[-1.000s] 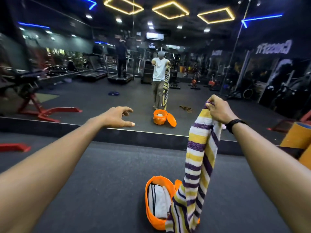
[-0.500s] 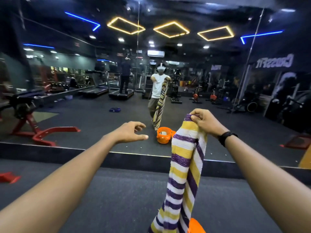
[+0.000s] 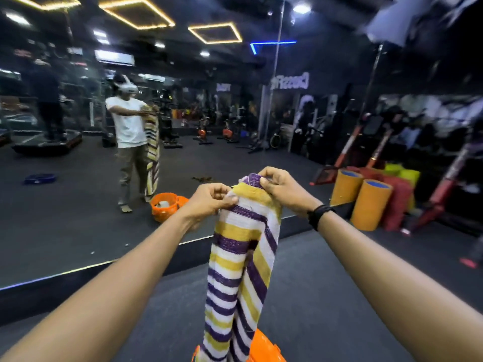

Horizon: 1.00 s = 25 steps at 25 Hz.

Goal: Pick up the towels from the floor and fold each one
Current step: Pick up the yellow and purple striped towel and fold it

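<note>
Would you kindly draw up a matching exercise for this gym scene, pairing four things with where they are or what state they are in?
Things:
1. striped towel
2. left hand
3. orange basket
4. black wristband

Places or states:
A. at the bottom edge of the view, below the hanging cloth
B. worn on the right wrist
C. hanging down, gripped at its top by both hands
D. pinching the cloth's top edge, beside the right hand

Pairs: 1-C, 2-D, 3-A, 4-B
</note>
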### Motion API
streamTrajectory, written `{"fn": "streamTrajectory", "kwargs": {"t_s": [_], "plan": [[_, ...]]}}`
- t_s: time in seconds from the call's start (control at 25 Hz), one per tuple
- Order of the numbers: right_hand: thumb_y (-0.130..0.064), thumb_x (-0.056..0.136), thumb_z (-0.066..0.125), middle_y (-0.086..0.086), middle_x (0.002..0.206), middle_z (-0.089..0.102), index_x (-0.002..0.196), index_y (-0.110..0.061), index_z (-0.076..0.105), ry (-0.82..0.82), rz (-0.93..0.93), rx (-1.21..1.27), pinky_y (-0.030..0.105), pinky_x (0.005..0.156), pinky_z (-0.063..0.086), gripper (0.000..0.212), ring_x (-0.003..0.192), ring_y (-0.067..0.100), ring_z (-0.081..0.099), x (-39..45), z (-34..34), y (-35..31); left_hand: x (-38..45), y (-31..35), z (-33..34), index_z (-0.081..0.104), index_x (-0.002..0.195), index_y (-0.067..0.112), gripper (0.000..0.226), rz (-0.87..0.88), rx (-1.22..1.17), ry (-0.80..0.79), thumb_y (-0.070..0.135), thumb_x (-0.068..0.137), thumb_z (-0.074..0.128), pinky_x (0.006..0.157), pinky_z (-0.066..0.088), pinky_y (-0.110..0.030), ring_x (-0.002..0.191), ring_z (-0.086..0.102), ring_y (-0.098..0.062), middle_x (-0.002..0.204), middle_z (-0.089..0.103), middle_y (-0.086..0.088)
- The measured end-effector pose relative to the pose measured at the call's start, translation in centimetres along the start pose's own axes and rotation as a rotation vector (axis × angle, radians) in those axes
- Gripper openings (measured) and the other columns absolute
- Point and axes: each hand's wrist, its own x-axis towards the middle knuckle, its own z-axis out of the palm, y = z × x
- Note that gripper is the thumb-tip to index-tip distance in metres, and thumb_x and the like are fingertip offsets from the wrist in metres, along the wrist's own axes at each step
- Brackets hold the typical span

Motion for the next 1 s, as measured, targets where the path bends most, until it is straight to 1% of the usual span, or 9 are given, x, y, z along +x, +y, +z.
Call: {"fn": "streamTrajectory", "kwargs": {"t_s": [0.08, 0.24, 0.32, 0.44, 0.56, 0.64, 0.76, 0.84, 1.0], "plan": [[-0.012, 0.098, 0.052, 0.001, 0.074, 0.065, 0.086, -0.009, 0.057, 0.092, 0.102, -0.018, 0.023, 0.062, 0.046, 0.013, 0.066, 0.009, 0.055, -0.5, -0.3, 0.5, 1.9, 0.3, -0.3, 0.063, 0.08, 0.014, 0.029, 0.035, -0.077, -0.006, 0.003, 0.064, 0.085, 0.071, 0.045, -0.033, 0.073, 0.063, -0.017, 0.077, 0.068, -0.007], [-0.047, 0.091, 0.056, -0.01, 0.057, 0.055, 0.07, -0.012, 0.058, 0.244, 0.238, -0.172, 0.017, 0.055, 0.038, 0.04, 0.055, 0.002, 0.047, -1.3, 0.7, 0.1, 5.3, 1.0, -0.2, 0.058, 0.079, 0.013, 0.037, 0.095, -0.075, -0.164, -0.009, 0.061, 0.083, 0.07, 0.048, -0.032, 0.074, 0.055, -0.022, 0.079, 0.056, -0.018], [-0.055, 0.082, 0.061, -0.006, 0.067, 0.066, 0.076, -0.015, 0.065, 0.261, 0.238, -0.156, 0.024, 0.06, 0.046, 0.041, 0.062, 0.006, 0.059, -1.6, 1.3, -0.2, 6.0, 0.9, 0.5, 0.057, 0.083, 0.01, 0.037, 0.115, -0.082, -0.232, -0.012, 0.063, 0.08, 0.069, 0.053, -0.031, 0.068, 0.06, -0.021, 0.072, 0.062, -0.017], [-0.039, 0.08, 0.073, 0.005, 0.087, 0.073, 0.089, -0.017, 0.071, 0.263, 0.186, -0.17, 0.032, 0.068, 0.051, 0.024, 0.078, 0.012, 0.065, -1.9, 1.3, -0.2, 6.3, 0.8, 1.0, 0.057, 0.09, 0.005, 0.038, 0.131, -0.068, -0.287, -0.012, 0.064, 0.079, 0.059, 0.054, -0.02, 0.059, 0.065, -0.011, 0.064, 0.068, -0.004], [-0.018, 0.089, 0.068, 0.004, 0.077, 0.065, 0.083, -0.005, 0.067, 0.363, 0.124, -0.274, 0.029, 0.064, 0.045, 0.014, 0.071, 0.008, 0.055, -0.8, 0.9, 0.0, 6.9, 0.6, 0.9, 0.061, 0.087, 0.006, 0.032, 0.153, -0.063, -0.344, -0.005, 0.066, 0.082, 0.056, 0.052, -0.021, 0.059, 0.065, -0.009, 0.064, 0.068, 0.0], [-0.014, 0.09, 0.065, 0.001, 0.07, 0.056, 0.074, -0.01, 0.061, 0.436, 0.075, -0.335, 0.023, 0.061, 0.039, 0.016, 0.067, 0.006, 0.048, 0.0, 0.4, 0.4, 7.0, -0.6, 0.7, 0.063, 0.076, 0.011, 0.021, 0.172, -0.022, -0.397, -0.001, 0.071, 0.08, 0.055, 0.049, -0.018, 0.058, 0.061, -0.005, 0.062, 0.066, 0.006], [-0.016, 0.09, 0.06, 0.007, 0.076, 0.053, 0.071, -0.019, 0.055, 0.642, 0.057, -0.13, 0.03, 0.065, 0.035, 0.02, 0.072, 0.015, 0.045, 0.6, -0.9, 1.1, 6.8, -4.0, 0.0, 0.059, 0.071, 0.007, 0.019, 0.175, 0.094, -0.463, 0.012, 0.088, 0.067, 0.059, 0.041, -0.018, 0.06, 0.049, -0.002, 0.065, 0.056, 0.006], [-0.011, 0.094, 0.056, 0.004, 0.074, 0.051, 0.074, -0.018, 0.052, 0.727, 0.094, 0.046, 0.029, 0.064, 0.034, 0.022, 0.07, 0.014, 0.043, 0.5, -1.5, 1.0, 6.8, -5.3, -0.1, 0.051, 0.073, 0.007, 0.03, 0.209, 0.095, -0.379, 0.022, 0.098, 0.052, 0.062, 0.033, -0.023, 0.065, 0.04, -0.003, 0.07, 0.044, 0.003], [-0.005, 0.09, 0.063, 0.009, 0.089, 0.066, 0.091, -0.01, 0.06, 0.525, 0.176, -0.039, 0.031, 0.079, 0.05, 0.005, 0.079, 0.014, 0.06, 0.1, -0.3, 0.1, 7.0, -2.2, 1.4, 0.055, 0.076, 0.005, 0.028, 0.333, 0.039, -0.293, 0.017, 0.1, 0.048, 0.061, 0.032, -0.021, 0.067, 0.041, -0.005, 0.07, 0.047, 0.005]]}}
